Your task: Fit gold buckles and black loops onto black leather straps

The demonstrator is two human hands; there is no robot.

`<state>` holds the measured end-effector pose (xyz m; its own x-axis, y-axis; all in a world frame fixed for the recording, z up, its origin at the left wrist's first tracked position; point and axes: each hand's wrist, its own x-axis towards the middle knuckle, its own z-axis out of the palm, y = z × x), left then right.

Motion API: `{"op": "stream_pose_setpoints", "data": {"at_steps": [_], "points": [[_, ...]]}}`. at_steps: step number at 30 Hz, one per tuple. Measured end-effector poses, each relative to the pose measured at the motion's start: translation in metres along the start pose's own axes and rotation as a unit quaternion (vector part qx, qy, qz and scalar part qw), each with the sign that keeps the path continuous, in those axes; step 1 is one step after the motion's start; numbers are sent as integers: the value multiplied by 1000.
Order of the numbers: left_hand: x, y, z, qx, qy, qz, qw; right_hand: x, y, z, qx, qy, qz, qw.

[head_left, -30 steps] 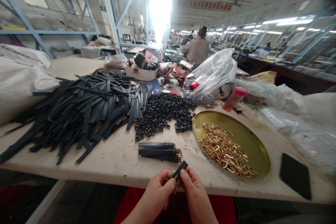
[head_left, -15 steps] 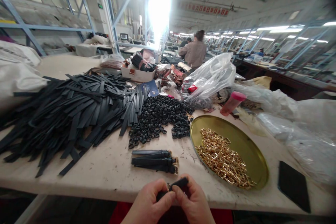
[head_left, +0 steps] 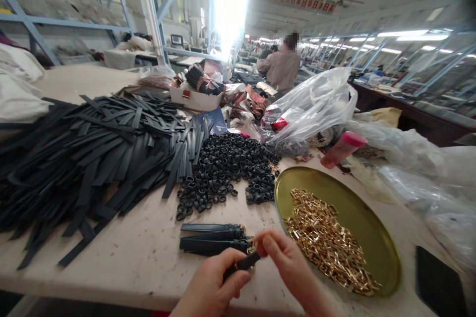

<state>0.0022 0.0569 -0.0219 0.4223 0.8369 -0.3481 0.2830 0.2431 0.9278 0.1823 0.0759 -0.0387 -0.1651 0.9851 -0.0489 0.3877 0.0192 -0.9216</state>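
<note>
My left hand (head_left: 217,280) is closed on a dark leather strap (head_left: 248,260), thumb along one side and fingers behind. The strap slants up toward my right hand (head_left: 280,255), whose bent fingers pinch its far end; some of that end is hidden by the fingers. Just beyond lies a small stack of finished-looking straps (head_left: 211,245) with gold buckles at their right ends. Farther back is a heap of small black loops (head_left: 230,163). To the right, gold buckles (head_left: 330,237) are piled on a round gold-coloured tray (head_left: 375,223).
A large heap of loose black strips (head_left: 111,153) covers the table's left side. A pink-lidded jar (head_left: 344,150), a clear plastic bag (head_left: 308,109) and a cardboard box (head_left: 195,100) stand behind. A dark flat slab (head_left: 439,282) lies at right. A person (head_left: 280,67) is farther off.
Both hands have moved up and away from the table's front edge with the strap. My right hand has shifted right and pinches the strap's end. The view has turned slightly.
</note>
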Motion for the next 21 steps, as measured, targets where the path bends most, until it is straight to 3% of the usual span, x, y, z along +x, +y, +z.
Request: {"op": "stream_pose_setpoints", "data": {"at_steps": [2,3,6,9,13,16,19,21], "points": [[2,3,-1,20,30,2,999,30,10,-21,-216,113,-30,969],[3,3,0,19,45,2,999,45,16,-30,-246,131,-33,960],[2,-1,2,12,57,-3,998,75,29,-43,-269,140,-36,952],[-1,-1,3,16,73,-7,997,75,31,-40,-240,144,-36,959],[-3,7,6,33,140,11,989,37,14,-20,-143,106,-17,984],[-2,11,11,52,161,39,985,1,-5,0,-10,54,18,998],[-6,7,17,94,152,58,982,-26,-15,17,234,27,88,968],[-12,4,20,126,156,62,978,-37,-15,24,322,19,110,940]]}}
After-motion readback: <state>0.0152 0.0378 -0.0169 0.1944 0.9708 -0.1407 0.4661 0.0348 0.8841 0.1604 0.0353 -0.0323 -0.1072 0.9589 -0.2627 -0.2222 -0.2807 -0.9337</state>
